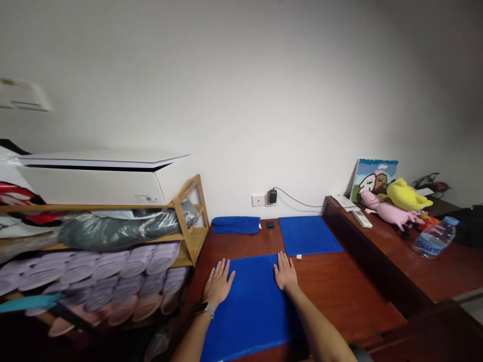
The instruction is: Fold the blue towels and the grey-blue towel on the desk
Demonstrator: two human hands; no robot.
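A blue cloth (252,306) lies spread flat on the reddish-brown table (339,281) in front of me. My left hand (219,282) rests palm down on its upper left edge, fingers extended, a watch on the wrist. At the upper right corner of the cloth, my right hand (285,272) lies flat with its fingers stretched out. Behind, near the wall, a folded blue cloth (236,224) sits at the left. Another blue cloth (309,235), spread flat with a small white tag, is at the back right.
On the left stands a wooden rack (194,241) with a white box (94,183) and several slippers (139,259). To the right, a raised surface (449,271) holds plush toys (392,211), a remote (362,218) and a plastic bottle (433,239). A black plug (272,196) is in the wall.
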